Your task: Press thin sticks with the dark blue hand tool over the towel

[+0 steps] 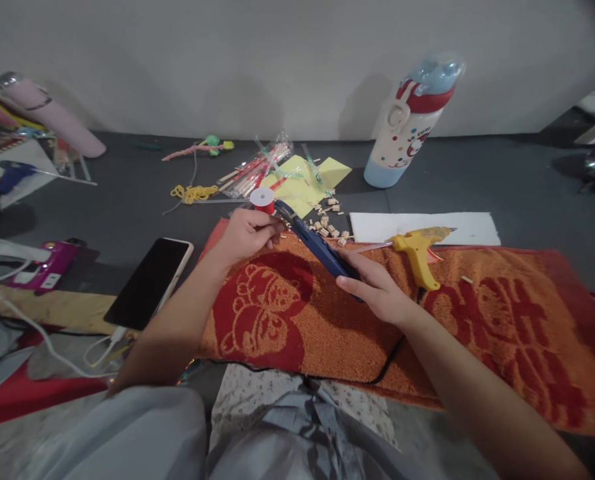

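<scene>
My right hand [372, 280] is wrapped round a long dark blue tool [320, 247], which slants up and left over the orange and red towel [267, 327]. Its far end reaches the fingertips of my left hand [252, 233]. Those fingers are pinched together; what they hold, if anything, is too small to make out. Just behind them stands a spool of red thread [262, 199] with a white top. Several small pale wooden pieces [327, 223] lie scattered beyond the tool.
A yellow glue gun [418, 252] rests at the towel's back edge by a white strip [467, 227]. Behind stand a bottle [402, 133], yellow paper [297, 183] and wrapped sticks [257, 167]. A phone [150, 283] with a cable lies left, near a purple power socket [47, 267].
</scene>
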A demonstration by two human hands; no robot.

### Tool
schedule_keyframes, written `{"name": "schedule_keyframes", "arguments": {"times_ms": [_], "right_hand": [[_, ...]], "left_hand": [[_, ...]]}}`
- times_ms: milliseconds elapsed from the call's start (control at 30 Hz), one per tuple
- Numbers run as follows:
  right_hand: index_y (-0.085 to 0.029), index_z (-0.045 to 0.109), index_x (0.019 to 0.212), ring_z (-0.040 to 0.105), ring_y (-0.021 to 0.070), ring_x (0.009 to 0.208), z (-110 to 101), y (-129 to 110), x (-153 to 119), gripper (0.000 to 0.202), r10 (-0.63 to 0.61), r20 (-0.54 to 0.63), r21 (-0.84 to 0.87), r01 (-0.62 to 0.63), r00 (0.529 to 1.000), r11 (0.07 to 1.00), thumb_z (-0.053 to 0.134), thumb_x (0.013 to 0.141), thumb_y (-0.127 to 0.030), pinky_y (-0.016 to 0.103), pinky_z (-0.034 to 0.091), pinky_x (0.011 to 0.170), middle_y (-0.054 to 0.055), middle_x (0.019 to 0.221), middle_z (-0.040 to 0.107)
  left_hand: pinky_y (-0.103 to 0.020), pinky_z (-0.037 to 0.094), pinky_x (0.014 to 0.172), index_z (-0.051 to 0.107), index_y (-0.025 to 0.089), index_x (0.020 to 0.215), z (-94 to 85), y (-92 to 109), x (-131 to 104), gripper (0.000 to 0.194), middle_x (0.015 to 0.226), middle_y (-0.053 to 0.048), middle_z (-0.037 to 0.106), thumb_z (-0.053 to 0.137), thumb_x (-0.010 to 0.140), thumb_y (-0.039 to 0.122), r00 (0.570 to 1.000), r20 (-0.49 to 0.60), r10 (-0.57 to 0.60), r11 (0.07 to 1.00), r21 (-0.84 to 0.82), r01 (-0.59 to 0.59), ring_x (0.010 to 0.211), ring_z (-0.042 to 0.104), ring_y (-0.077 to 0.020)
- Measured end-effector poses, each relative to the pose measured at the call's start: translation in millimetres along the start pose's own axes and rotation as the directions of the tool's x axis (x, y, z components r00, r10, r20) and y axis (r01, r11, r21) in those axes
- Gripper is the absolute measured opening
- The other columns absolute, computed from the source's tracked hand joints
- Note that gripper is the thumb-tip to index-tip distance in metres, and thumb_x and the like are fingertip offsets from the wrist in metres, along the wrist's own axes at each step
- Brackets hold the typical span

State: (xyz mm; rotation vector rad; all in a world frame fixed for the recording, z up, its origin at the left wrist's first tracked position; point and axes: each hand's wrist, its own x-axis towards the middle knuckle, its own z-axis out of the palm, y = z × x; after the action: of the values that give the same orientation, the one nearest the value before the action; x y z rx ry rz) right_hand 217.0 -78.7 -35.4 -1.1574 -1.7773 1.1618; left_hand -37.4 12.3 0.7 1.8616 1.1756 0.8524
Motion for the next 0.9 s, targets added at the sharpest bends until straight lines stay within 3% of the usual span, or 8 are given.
{"name": "schedule_keyframes", "arguments": {"times_ms": [133,233,333,433,533,667,767,900], "right_hand": [[-0.020,0.057,0.132,0.059,0.0310,0.117,2.6,-0.9,0.5,0.056,0.006,-0.024,0.020,-0.005,1.000,1.000,0.057,0.087,-0.054,0.048,0.042,0.104,0.010,0.129,0.065],[-0.020,0.056,0.132,0.058,0.0300,0.119,5.1,-1.2,2.1,0.054,0.027,-0.066,0.039,-0.024,0.997,0.999,0.057,0.087,-0.051,0.047,0.040,0.105,0.010,0.131,0.064],[-0.018,0.057,0.130,0.059,0.0299,0.115,7.7,-1.4,4.6,0.053,0.082,-0.109,0.079,-0.074,0.991,0.994,0.057,0.087,-0.049,0.047,0.042,0.102,0.011,0.126,0.066],[-0.015,0.056,0.129,0.060,0.0298,0.112,10.1,-2.7,7.2,0.055,0.147,-0.142,0.150,-0.126,0.979,0.981,0.056,0.087,-0.050,0.045,0.045,0.097,0.012,0.120,0.067],[-0.016,0.056,0.128,0.060,0.0289,0.111,13.7,-5.6,9.5,0.054,0.159,-0.156,0.212,-0.125,0.975,0.969,0.055,0.087,-0.051,0.044,0.046,0.095,0.011,0.117,0.067],[-0.019,0.057,0.126,0.060,0.0268,0.107,21.2,-9.6,10.7,0.052,0.094,-0.145,0.244,-0.056,0.985,0.968,0.055,0.087,-0.053,0.043,0.045,0.095,0.010,0.119,0.066],[-0.019,0.055,0.129,0.061,0.0261,0.102,26.4,-10.0,10.0,0.054,0.061,-0.142,0.218,-0.029,0.988,0.976,0.052,0.088,-0.055,0.042,0.046,0.094,0.010,0.116,0.067],[-0.019,0.053,0.131,0.060,0.0270,0.103,29.2,-9.4,9.6,0.055,0.036,-0.127,0.157,-0.016,0.991,0.988,0.049,0.090,-0.055,0.044,0.045,0.095,0.011,0.118,0.066]], "left_hand": [[-0.019,0.042,0.048,0.065,0.013,0.060,2.8,0.5,0.5,0.027,0.050,-0.001,0.061,0.056,0.081,0.027,1.000,-0.020,0.024,0.990,0.142,-0.021,0.046,0.057,-0.0097],[-0.024,0.047,0.060,0.066,0.014,0.066,7.5,0.2,1.3,0.028,0.063,-0.004,0.067,0.053,0.085,0.030,0.988,-0.071,0.134,0.918,0.384,-0.097,0.060,0.062,-0.0137],[-0.032,0.049,0.081,0.067,0.015,0.085,14.2,1.7,-0.7,0.023,0.089,-0.010,0.071,0.055,0.087,0.034,0.913,-0.187,0.363,0.791,0.580,-0.196,0.087,0.065,-0.0195],[-0.032,0.048,0.080,0.065,0.016,0.082,23.7,7.5,-7.1,0.026,0.081,-0.008,0.069,0.054,0.088,0.039,0.855,-0.191,0.482,0.743,0.607,-0.283,0.083,0.063,-0.0187],[-0.028,0.047,0.067,0.064,0.017,0.076,36.8,15.5,-14.9,0.033,0.070,-0.005,0.066,0.051,0.091,0.043,0.932,-0.077,0.354,0.850,0.442,-0.287,0.069,0.061,-0.0151],[-0.029,0.048,0.067,0.065,0.014,0.087,55.6,21.6,-19.8,0.042,0.082,-0.007,0.071,0.056,0.084,0.055,0.996,0.076,0.052,0.997,0.054,-0.056,0.074,0.064,-0.0169],[-0.031,0.051,0.074,0.061,0.013,0.099,66.7,21.4,-20.3,0.053,0.094,-0.010,0.071,0.061,0.078,0.062,0.987,0.154,-0.049,0.963,-0.256,0.087,0.085,0.065,-0.0198],[-0.033,0.050,0.084,0.054,0.014,0.103,76.6,20.5,-22.9,0.058,0.103,-0.010,0.066,0.071,0.071,0.059,0.981,0.164,-0.104,0.870,-0.463,0.170,0.095,0.063,-0.0211]]}}
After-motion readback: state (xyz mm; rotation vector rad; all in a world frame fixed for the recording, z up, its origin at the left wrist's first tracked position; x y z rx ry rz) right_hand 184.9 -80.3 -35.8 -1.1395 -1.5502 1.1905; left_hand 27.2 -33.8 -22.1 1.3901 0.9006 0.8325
